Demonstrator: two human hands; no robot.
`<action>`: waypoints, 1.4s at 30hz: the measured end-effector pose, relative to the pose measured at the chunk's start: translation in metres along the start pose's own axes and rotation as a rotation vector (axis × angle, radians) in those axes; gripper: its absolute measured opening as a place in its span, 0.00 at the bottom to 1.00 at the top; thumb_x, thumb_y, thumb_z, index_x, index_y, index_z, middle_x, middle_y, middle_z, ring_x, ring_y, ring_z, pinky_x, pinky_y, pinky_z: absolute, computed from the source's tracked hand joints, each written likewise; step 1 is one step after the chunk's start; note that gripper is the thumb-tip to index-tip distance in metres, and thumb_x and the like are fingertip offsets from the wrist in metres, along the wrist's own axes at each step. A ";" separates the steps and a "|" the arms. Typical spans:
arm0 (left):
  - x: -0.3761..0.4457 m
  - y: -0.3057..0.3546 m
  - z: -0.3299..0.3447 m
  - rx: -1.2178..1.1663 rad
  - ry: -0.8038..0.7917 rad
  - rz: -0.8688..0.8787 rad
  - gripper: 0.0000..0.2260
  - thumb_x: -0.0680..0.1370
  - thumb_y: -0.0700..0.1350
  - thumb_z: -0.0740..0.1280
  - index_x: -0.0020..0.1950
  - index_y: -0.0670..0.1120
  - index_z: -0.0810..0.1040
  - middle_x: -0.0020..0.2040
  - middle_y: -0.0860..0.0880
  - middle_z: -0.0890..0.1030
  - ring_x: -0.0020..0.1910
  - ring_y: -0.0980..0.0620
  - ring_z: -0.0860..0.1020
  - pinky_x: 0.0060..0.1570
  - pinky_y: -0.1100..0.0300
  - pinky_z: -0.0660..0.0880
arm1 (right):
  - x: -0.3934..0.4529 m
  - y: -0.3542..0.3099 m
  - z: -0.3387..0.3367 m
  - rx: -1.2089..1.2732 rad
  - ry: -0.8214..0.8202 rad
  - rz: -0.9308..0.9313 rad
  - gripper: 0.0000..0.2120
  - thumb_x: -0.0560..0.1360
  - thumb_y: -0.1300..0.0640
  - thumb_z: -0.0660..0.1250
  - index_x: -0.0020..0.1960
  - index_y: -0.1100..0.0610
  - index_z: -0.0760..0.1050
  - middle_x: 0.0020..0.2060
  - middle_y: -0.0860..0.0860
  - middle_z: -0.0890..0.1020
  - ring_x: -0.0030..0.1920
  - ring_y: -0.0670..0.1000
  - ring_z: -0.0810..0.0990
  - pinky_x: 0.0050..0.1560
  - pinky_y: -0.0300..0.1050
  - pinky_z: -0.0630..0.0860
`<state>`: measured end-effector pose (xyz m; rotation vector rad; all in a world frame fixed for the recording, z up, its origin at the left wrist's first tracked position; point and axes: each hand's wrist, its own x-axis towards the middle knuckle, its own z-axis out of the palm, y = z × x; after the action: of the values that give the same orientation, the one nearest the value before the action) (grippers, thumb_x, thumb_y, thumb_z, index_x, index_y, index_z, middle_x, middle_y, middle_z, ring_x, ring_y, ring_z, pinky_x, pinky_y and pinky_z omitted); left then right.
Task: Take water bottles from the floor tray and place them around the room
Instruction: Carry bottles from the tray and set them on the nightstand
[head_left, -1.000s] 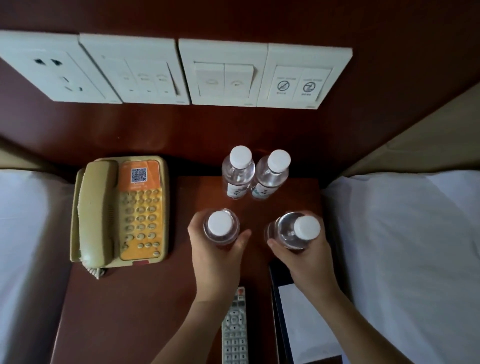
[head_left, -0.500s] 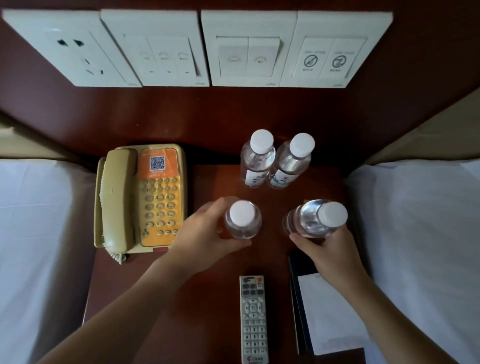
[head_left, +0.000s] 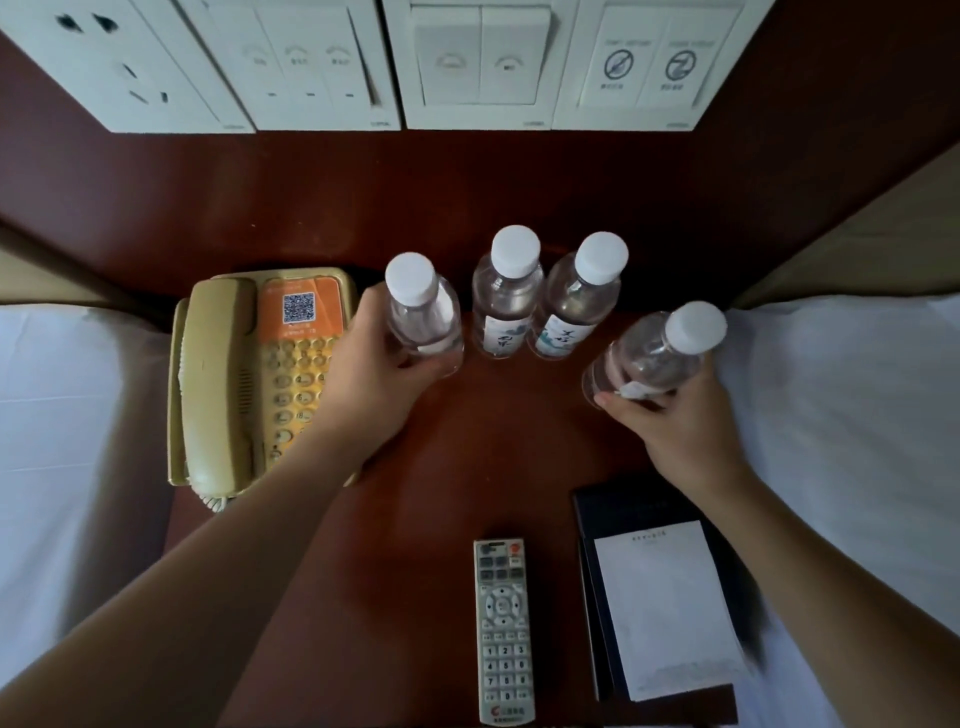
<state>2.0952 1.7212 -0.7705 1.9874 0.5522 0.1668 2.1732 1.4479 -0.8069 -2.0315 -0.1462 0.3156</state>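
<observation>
Four clear water bottles with white caps are over the dark red nightstand (head_left: 467, 467). Two labelled bottles (head_left: 504, 306) (head_left: 576, 306) stand side by side at the back, untouched. My left hand (head_left: 374, 379) grips a third bottle (head_left: 423, 317) just left of that pair, right beside the phone. My right hand (head_left: 675, 421) grips a fourth bottle (head_left: 654, 353), tilted to the right, at the nightstand's right side. Whether either held bottle rests on the wood I cannot tell.
A beige and orange telephone (head_left: 260, 379) fills the nightstand's left part. A remote control (head_left: 503, 631) and a dark folder with a white notepad (head_left: 670, 608) lie near the front. White beds (head_left: 67, 467) (head_left: 852, 441) flank both sides. Wall switch panels (head_left: 478, 62) hang behind.
Both hands have carried their bottles toward the back of the nightstand. The left bottle has gone up beside the standing pair, and the right bottle now tilts outward.
</observation>
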 end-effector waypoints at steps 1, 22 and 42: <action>0.005 0.000 -0.001 -0.002 -0.015 0.000 0.26 0.69 0.45 0.79 0.61 0.55 0.70 0.52 0.62 0.80 0.49 0.73 0.77 0.45 0.79 0.71 | 0.004 0.000 -0.001 0.018 0.005 -0.008 0.34 0.66 0.62 0.80 0.68 0.55 0.68 0.58 0.49 0.82 0.58 0.46 0.83 0.60 0.45 0.79; 0.063 -0.006 -0.006 0.117 -0.488 -0.138 0.20 0.69 0.29 0.75 0.50 0.52 0.79 0.50 0.51 0.84 0.52 0.55 0.81 0.57 0.56 0.75 | 0.062 0.015 -0.006 -0.240 -0.091 -0.040 0.31 0.63 0.49 0.82 0.63 0.52 0.77 0.53 0.42 0.84 0.54 0.37 0.80 0.53 0.29 0.74; 0.066 -0.011 -0.005 0.098 -0.534 -0.157 0.18 0.70 0.30 0.75 0.56 0.46 0.82 0.52 0.49 0.86 0.54 0.51 0.83 0.61 0.49 0.77 | 0.074 0.024 0.003 -0.361 -0.089 -0.074 0.43 0.56 0.31 0.74 0.68 0.45 0.70 0.59 0.45 0.80 0.62 0.48 0.78 0.61 0.56 0.77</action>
<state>2.1486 1.7596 -0.7859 1.9642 0.3677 -0.4839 2.2427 1.4567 -0.8413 -2.3616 -0.3543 0.3522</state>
